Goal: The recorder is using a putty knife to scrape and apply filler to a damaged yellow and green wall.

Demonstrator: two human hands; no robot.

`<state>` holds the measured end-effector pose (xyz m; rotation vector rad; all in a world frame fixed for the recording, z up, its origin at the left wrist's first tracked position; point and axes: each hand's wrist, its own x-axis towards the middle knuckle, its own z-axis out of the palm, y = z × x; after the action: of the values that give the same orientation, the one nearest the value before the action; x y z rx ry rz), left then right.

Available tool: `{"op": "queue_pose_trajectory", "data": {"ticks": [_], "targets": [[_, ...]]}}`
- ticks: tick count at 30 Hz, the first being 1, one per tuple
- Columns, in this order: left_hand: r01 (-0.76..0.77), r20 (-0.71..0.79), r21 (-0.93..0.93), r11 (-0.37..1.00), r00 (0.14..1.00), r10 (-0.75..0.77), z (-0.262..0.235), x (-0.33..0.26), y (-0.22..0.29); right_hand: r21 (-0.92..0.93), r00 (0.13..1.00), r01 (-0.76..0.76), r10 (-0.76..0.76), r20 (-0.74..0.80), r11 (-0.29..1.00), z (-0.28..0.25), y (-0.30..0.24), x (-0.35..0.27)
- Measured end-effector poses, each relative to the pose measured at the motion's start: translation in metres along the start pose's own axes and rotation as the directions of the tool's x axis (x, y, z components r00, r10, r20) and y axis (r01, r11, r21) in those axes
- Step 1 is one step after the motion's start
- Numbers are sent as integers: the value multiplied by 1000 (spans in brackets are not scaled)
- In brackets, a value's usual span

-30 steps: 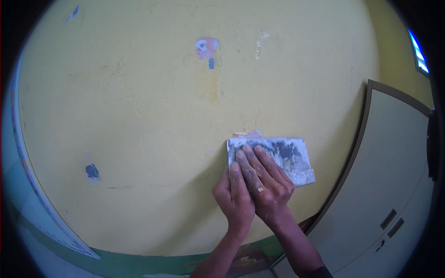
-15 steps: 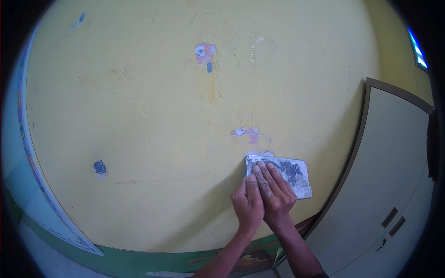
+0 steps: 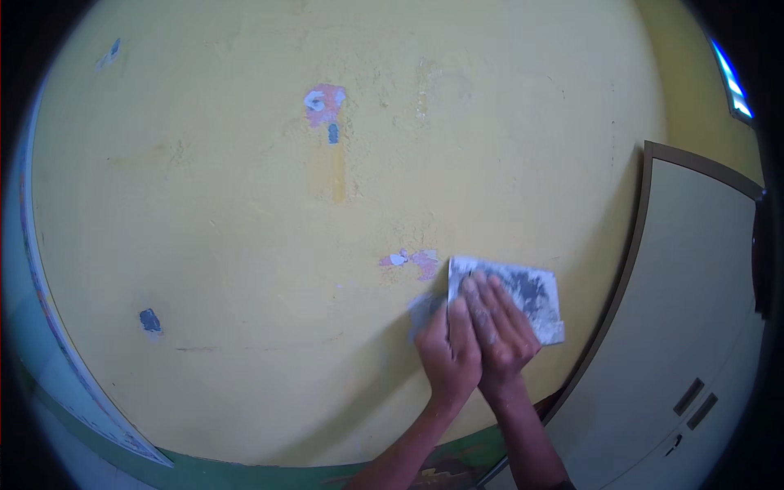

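Head cam: the smeared grey-and-white plate [image 3: 536, 296] is sitting right of centre, a bit below the middle of the frame, seemingly up against the yellow wall [image 3: 245, 261]. Right hand [image 3: 502, 331] is lying over it, fingers stretched out and mostly pressed together, thumb not showing. Left hand [image 3: 449, 351] is bunching just beside it, one digit pointing up by the plate's left edge; its other fingertips are hiding, so I can't tell what they're pinching. A pale grey patch [image 3: 421, 314] is showing just left. IMO, doing this well means spreading pressure evenly, so no corner is gouging.
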<state>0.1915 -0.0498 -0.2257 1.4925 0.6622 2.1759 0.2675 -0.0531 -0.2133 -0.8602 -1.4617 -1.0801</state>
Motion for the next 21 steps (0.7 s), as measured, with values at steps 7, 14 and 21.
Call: {"op": "queue_pose_trajectory", "data": {"ticks": [7, 14, 21], "targets": [[47, -140, -181, 982, 987, -73, 20, -11, 12, 5, 990, 74, -74, 117, 997, -16, 12, -3], [33, -131, -160, 987, 990, -55, 24, -13, 8, 28, 989, 111, -113, 92, 993, -17, 21, 3], [21, -136, -172, 985, 990, -45, 26, -2, 3, 41, 992, 116, -118, 34, 992, -8, 21, 13]]}}
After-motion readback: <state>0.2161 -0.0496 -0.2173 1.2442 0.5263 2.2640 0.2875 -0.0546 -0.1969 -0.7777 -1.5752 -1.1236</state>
